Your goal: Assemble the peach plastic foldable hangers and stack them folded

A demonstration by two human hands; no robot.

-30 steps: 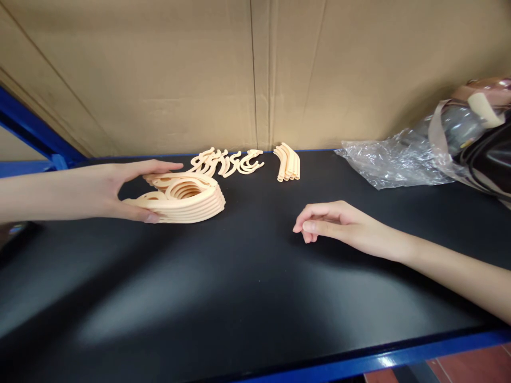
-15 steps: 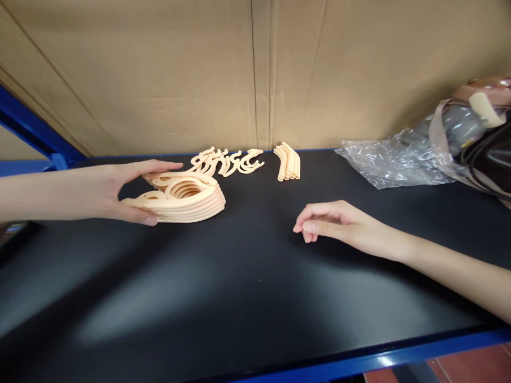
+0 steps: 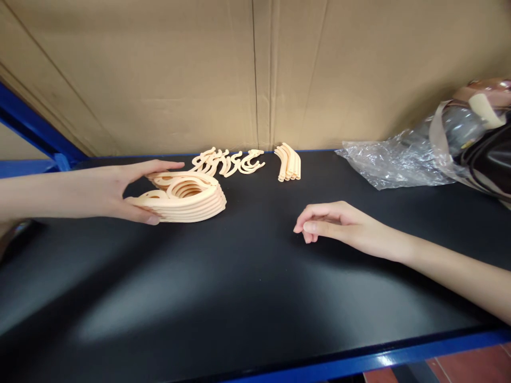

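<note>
1. The black tabletop takes up most of the view. It is flat and bare in front of both hands, so anything set on it can rest level.
2. A cardboard wall closes off the far edge. A crumpled clear plastic bag lies at the far right, well apart from both hands.
3. The stack of flat peach pieces sits on the tabletop to the left of centre. Its layers are nearly in line, though the top ones are slightly fanned.
4. The left hand grasps the left end of this stack, with the thumb at the near lower edge and the fingers laid over the top. An even squeeze from both sides probably keeps the layers from sliding, and a pinch at one corner might let them splay.
5. The right hand rests on the tabletop, loosely curled and holding nothing, well apart from the stack. It is free to steady the stack's right end.
6. A row of hook-shaped pieces lies just behind the stack, close enough to be knocked.
7. A small bundle of curved strips lies to their right.
</note>
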